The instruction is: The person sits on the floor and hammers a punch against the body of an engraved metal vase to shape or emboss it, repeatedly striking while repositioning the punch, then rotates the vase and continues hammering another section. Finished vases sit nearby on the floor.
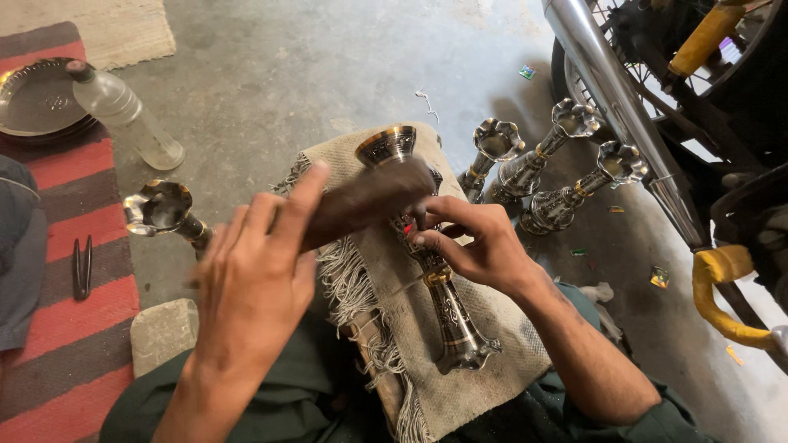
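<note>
On the floor at far left lie a metal plate [33, 98] and a plastic bottle [127, 115], with one silver vase [164, 209] behind the left hand [254, 271], which grips a blurred dark tool [369, 201]. The right hand [484, 242] pinches the stem of an engraved metal vase [427, 246] lying on a fringed cloth [492, 328] over the lap. It looks rigid, fairly heavy and slippery, best held at the narrow stem; three more vases [533, 168] stand at right.

Five engraved metal vases [427, 262], one plastic bottle [127, 115], one metal plate [37, 98], two hands [254, 271]
</note>
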`<act>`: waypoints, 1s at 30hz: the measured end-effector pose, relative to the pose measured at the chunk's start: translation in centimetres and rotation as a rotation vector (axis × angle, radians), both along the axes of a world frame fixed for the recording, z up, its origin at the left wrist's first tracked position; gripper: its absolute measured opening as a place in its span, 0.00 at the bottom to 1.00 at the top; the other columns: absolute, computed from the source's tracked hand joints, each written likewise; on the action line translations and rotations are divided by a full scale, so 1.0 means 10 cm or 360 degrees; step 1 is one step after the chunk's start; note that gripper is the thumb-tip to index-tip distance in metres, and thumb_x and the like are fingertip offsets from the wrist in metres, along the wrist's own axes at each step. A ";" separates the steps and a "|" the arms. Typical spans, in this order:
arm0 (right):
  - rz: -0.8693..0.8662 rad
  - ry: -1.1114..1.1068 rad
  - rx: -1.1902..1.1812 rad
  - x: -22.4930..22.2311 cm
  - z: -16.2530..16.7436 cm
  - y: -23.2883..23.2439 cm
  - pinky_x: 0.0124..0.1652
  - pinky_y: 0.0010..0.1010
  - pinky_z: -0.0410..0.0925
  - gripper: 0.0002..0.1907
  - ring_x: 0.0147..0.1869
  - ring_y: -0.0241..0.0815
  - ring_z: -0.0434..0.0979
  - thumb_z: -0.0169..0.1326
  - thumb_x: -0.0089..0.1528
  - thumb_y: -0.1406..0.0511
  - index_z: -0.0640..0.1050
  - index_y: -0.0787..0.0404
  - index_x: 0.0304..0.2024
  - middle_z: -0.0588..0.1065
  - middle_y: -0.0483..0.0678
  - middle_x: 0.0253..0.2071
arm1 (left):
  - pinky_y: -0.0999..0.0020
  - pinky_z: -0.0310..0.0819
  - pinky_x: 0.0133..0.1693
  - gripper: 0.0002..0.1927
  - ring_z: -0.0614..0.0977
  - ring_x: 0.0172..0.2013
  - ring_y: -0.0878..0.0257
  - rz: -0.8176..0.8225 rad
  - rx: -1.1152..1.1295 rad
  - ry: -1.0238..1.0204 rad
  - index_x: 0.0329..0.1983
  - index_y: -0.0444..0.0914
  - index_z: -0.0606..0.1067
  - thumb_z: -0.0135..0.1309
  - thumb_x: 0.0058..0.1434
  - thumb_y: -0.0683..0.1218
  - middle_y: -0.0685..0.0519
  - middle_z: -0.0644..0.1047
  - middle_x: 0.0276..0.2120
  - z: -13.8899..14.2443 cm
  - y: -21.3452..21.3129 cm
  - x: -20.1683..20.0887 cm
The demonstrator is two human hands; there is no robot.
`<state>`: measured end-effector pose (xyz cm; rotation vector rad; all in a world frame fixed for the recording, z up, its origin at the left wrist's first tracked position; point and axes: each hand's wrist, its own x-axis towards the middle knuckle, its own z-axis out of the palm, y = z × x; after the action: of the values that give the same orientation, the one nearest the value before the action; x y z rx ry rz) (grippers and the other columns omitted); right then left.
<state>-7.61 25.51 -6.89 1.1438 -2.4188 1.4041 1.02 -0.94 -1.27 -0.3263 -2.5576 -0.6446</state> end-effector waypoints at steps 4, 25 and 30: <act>0.0009 -0.0071 0.0036 0.01 0.01 0.01 0.44 0.26 0.82 0.19 0.46 0.36 0.87 0.60 0.63 0.72 0.77 0.61 0.57 0.83 0.47 0.43 | 0.48 0.72 0.49 0.41 0.79 0.41 0.49 0.0160 -0.0479 0.0092 0.71 0.52 0.64 0.61 0.56 0.35 0.49 0.75 0.39 -0.01 -0.01 0.00; 0.0287 -0.0489 -0.0506 -0.14 -0.15 0.09 0.47 0.34 0.83 0.05 0.46 0.41 0.86 0.57 0.65 0.70 0.78 0.61 0.44 0.79 0.52 0.51 | 0.54 0.74 0.43 0.39 0.79 0.43 0.48 0.0053 0.0333 -0.0189 0.69 0.46 0.67 0.58 0.52 0.34 0.45 0.75 0.47 -0.07 -0.05 0.10; -0.0032 -0.0704 -0.1001 -0.20 -0.25 0.26 0.52 0.38 0.80 0.14 0.51 0.44 0.84 0.57 0.67 0.74 0.73 0.64 0.55 0.81 0.54 0.44 | 0.62 0.75 0.48 0.32 0.79 0.41 0.63 -0.0025 0.1589 -0.0192 0.65 0.36 0.61 0.52 0.57 0.32 0.50 0.74 0.42 -0.57 0.27 0.23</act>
<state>-9.60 28.16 -9.38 0.7026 -1.9278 2.3695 3.36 1.73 -6.99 0.0468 -1.9980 -1.8395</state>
